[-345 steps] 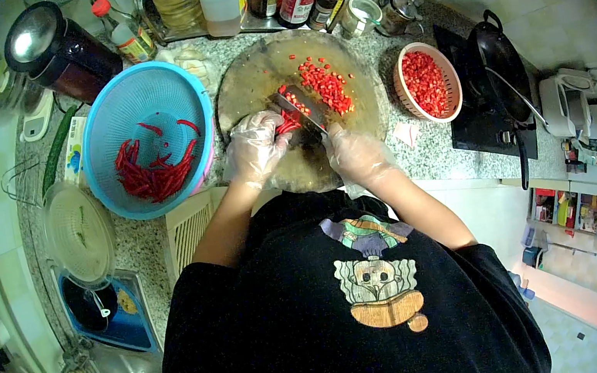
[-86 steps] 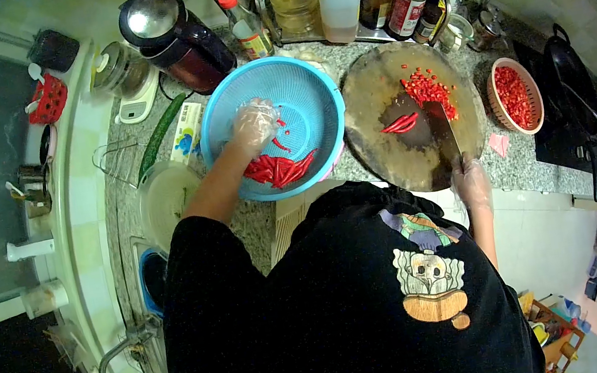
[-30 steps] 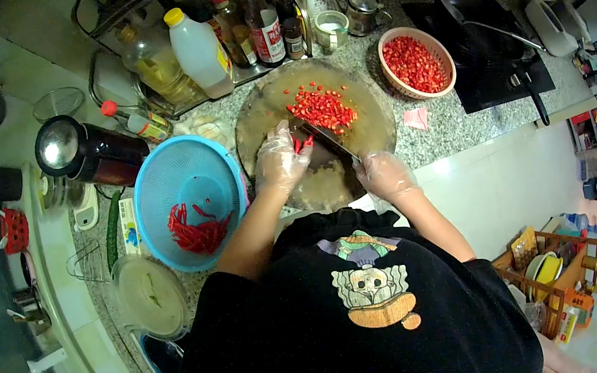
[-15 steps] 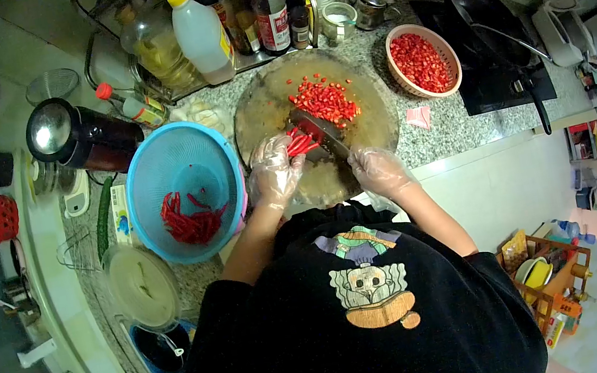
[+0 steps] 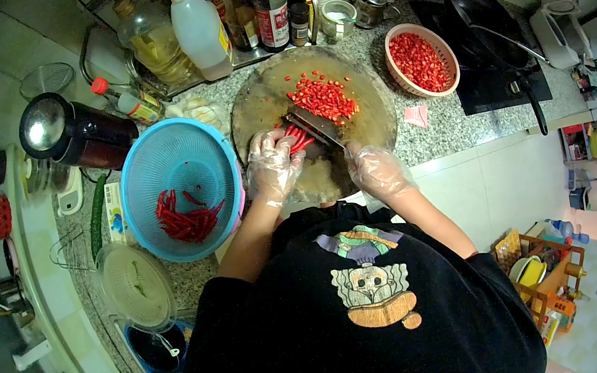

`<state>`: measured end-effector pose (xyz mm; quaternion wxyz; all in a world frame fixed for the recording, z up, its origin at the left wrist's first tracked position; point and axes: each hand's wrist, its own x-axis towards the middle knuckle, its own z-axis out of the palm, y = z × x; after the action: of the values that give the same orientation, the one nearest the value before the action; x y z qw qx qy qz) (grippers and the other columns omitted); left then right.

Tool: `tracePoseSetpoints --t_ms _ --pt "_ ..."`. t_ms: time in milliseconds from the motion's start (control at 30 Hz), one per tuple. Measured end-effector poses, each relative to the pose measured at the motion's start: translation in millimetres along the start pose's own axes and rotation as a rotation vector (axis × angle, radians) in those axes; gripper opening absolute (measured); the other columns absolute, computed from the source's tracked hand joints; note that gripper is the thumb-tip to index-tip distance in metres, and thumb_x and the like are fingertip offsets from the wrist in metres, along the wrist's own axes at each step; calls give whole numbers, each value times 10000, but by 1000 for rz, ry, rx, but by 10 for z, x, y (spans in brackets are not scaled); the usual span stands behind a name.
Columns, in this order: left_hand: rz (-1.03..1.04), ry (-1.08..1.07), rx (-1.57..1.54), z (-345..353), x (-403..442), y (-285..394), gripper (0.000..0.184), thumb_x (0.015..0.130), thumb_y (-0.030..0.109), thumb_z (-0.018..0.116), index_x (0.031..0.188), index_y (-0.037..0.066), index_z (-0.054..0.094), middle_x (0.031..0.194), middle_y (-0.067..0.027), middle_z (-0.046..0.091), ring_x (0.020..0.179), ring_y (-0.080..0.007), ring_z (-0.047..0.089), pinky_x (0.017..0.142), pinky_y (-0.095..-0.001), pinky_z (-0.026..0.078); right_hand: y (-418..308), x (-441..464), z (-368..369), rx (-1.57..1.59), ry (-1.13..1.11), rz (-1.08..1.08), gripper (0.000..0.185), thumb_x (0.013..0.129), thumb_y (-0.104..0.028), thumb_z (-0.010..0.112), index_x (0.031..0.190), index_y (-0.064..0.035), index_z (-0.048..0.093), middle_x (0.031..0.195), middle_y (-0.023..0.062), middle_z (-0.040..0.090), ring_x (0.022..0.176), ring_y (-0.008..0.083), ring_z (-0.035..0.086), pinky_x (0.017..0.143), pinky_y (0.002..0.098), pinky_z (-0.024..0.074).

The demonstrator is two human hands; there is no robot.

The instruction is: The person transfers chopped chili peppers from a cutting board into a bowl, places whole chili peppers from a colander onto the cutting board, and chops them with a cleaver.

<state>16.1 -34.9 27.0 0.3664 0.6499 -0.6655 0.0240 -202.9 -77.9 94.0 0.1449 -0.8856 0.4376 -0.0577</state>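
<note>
The left hand (image 5: 272,167), in a clear plastic glove, was bent over a small bunch of slim, whole red chillies (image 5: 298,140) and held them against the round, worn wooden cutting board (image 5: 374,113). The right hand (image 5: 380,171), gloved in the same manner, was closed around the handle end of the dark, broad metal knife (image 5: 315,127).

The important relation was between bunch and blade. The bunch lay immediately to the left of the knife, at its near side, and the left hand was the nearer one to it; its fingers covered part of the pods. The knife's long axis went obliquely, from the right hand away and to the left, so its far end came in front of the left fingertips. The pods seemed to point from these fingers towards the blade, but their exact angle I cannot tell. Whether the edge touched them, I also cannot tell.

Beyond the blade, on the far part of the board, was spread a loose heap of small, bright red chopped chilli pieces (image 5: 324,98). More whole chillies (image 5: 189,218) lay in the round, blue plastic basket (image 5: 176,153) at the left of the board, on the speckled grey stone surface (image 5: 436,143).
</note>
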Motion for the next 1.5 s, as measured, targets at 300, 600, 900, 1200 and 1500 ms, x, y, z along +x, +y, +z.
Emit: tracePoseSetpoints --t_ms 300,600,900,1200,1500 --pt "42 -51 -39 89 -28 -73 202 742 164 747 913 81 678 955 -124 668 934 -344 625 837 -443 512 -72 -1 -57 -87 -91 -31 132 849 -90 494 946 -29 562 759 211 676 716 389 683 642 502 542" --pt "-44 -107 -164 101 -11 -106 155 754 147 712 888 82 669 979 -99 667 949 -336 620 866 -441 508 -216 337 -73 -75 -290 34 151 893 -101 462 976 -13 554 881 217 701 833 397 697 722 506 552" --pt "17 -76 -118 151 -21 -143 158 746 137 703 891 78 680 945 -121 674 898 -336 634 796 -449 522 -49 231 122 -180 -125 -111 154 888 -115 468 982 -23 549 745 164 692 698 343 703 610 480 557" --pt "41 -89 -89 145 38 -85 262 742 170 677 986 73 682 989 -149 670 946 -369 616 883 -472 499 -123 38 115 -385 -122 -132 281 865 -132 513 1101 14 554 725 119 690 630 274 697 535 404 544" --pt "49 -180 -83 194 13 -146 374 743 174 686 1101 70 658 1109 -141 659 1049 -343 599 991 -458 454 -163 25 63 -474 -175 -135 322 879 -128 495 1158 27 536 748 122 695 648 260 708 500 385 540"
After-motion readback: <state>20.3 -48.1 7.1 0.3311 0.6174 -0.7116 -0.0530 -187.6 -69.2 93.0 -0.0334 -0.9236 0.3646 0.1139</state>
